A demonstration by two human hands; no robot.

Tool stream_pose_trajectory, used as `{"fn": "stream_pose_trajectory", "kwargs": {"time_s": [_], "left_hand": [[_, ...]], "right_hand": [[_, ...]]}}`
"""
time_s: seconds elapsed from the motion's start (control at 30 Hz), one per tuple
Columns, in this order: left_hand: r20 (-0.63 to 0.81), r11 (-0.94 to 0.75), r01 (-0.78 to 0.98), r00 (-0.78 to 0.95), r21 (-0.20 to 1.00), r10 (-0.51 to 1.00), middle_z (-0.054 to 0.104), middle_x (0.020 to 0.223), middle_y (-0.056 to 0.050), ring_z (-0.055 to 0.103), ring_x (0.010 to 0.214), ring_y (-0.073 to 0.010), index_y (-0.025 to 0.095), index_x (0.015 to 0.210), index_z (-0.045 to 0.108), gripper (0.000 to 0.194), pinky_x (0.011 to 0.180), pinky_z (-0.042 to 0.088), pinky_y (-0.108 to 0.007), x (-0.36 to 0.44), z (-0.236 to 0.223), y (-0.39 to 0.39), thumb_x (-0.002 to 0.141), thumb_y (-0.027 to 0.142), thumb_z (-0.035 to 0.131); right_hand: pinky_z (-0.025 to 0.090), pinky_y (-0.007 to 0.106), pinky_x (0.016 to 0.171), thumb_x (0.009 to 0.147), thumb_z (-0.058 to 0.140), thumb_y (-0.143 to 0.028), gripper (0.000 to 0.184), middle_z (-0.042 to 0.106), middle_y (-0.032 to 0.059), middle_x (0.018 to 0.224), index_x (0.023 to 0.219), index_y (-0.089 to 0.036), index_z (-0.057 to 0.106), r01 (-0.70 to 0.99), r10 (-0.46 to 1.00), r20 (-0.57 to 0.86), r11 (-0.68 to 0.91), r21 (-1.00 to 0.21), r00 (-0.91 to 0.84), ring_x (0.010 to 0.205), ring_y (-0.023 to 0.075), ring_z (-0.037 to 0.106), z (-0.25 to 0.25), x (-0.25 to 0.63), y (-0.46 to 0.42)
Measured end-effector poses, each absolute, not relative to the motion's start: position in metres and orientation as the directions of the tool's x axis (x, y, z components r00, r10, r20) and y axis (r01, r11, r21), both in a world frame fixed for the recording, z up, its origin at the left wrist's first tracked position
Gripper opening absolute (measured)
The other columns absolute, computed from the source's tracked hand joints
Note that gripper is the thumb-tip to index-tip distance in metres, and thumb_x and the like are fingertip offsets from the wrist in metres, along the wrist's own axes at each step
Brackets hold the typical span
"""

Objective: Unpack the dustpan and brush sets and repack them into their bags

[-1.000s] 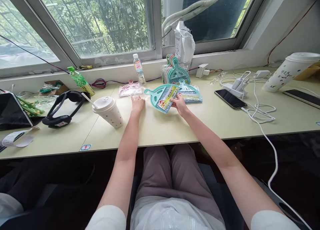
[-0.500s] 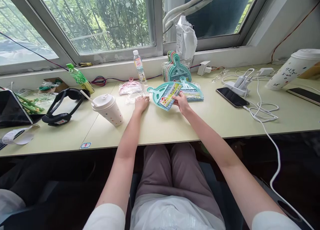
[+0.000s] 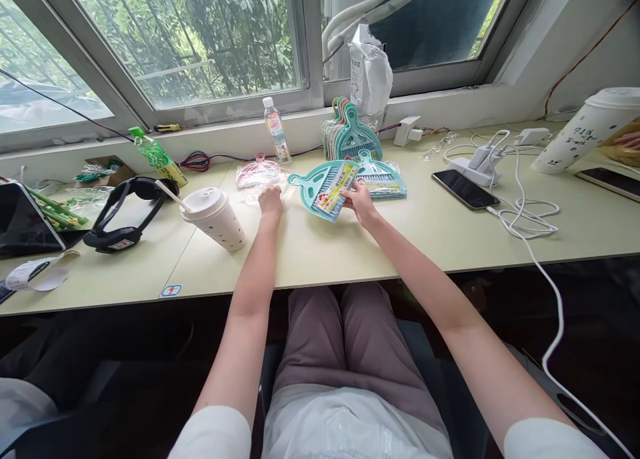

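My right hand [image 3: 361, 204] grips the right side of a teal mini dustpan [image 3: 311, 187] with a striped brush and a yellow label card [image 3: 339, 187] on it. The dustpan is tilted, its handle to the left. Behind it lies another teal dustpan set [image 3: 380, 179] in clear wrapping. My left hand [image 3: 271, 202] is closed in a fist, low over the table and left of the held dustpan's handle. Crumpled clear plastic [image 3: 249, 196] lies beside it; whether the fingers pinch any is hidden. Just behind is a wrapped pink dustpan set [image 3: 259, 172].
Several wrapped dustpans [image 3: 353, 136] stand against the sill, with a bottle [image 3: 277, 131] to their left. A lidded cup [image 3: 214, 220] with a straw is left of my left arm, beyond it a black headset [image 3: 131, 212]. A phone [image 3: 464, 190] and white cables [image 3: 525, 219] lie right.
My left hand has moved slightly left and curled into a fist, away from the dustpan's handle. The held dustpan has stayed almost in place in my right hand.
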State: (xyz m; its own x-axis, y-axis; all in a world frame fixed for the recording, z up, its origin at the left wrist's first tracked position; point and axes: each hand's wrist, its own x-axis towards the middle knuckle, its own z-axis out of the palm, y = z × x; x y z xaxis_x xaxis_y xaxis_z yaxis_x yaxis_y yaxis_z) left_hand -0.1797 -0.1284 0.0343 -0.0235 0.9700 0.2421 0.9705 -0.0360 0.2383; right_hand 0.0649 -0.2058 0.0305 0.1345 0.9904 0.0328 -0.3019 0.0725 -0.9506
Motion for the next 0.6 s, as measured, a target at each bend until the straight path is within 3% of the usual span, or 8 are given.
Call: {"fn": "stream_pose_trajectory", "kwargs": {"time_s": [0.2, 0.43, 0.6], "left_hand": [[0.451, -0.164, 0.899, -0.040, 0.405, 0.892, 0.066, 0.124, -0.011, 0.065, 0.112, -0.0285, 0.019, 0.110, 0.074, 0.047, 0.097, 0.049, -0.038, -0.175, 0.033, -0.128, 0.092, 0.002, 0.034], [0.647, -0.362, 0.867, 0.062, 0.342, 0.760, 0.066, 0.126, -0.012, 0.061, 0.121, -0.0267, 0.023, 0.116, 0.074, 0.049, 0.092, 0.054, -0.035, -0.158, 0.035, -0.137, 0.093, 0.001, 0.037], [0.705, -0.504, 0.791, 0.134, 0.347, 0.696, 0.070, 0.122, -0.008, 0.062, 0.120, -0.0244, 0.027, 0.105, 0.077, 0.042, 0.096, 0.054, -0.035, -0.147, 0.038, -0.146, 0.094, 0.003, 0.043]], "right_hand": [[0.065, 0.046, 0.092, 0.081, 0.065, -0.013, 0.017, 0.076, 0.0007, 0.085, 0.096, -0.021, 0.064, -0.324, 0.993, 0.015, 0.053, -0.945, 0.119, 0.083, 0.0195, 0.076, 0.027, 0.064, -0.203], [0.065, 0.043, 0.091, 0.081, 0.063, -0.009, 0.017, 0.076, 0.0016, 0.085, 0.095, -0.020, 0.063, -0.363, 0.968, -0.016, 0.080, -0.928, 0.252, 0.082, 0.0191, 0.075, 0.022, 0.068, -0.197], [0.065, 0.046, 0.090, 0.079, 0.070, -0.013, 0.018, 0.076, 0.0011, 0.090, 0.094, -0.021, 0.063, -0.370, 0.979, 0.048, 0.120, -0.921, 0.199, 0.086, 0.0198, 0.075, 0.019, 0.060, -0.198]]}}
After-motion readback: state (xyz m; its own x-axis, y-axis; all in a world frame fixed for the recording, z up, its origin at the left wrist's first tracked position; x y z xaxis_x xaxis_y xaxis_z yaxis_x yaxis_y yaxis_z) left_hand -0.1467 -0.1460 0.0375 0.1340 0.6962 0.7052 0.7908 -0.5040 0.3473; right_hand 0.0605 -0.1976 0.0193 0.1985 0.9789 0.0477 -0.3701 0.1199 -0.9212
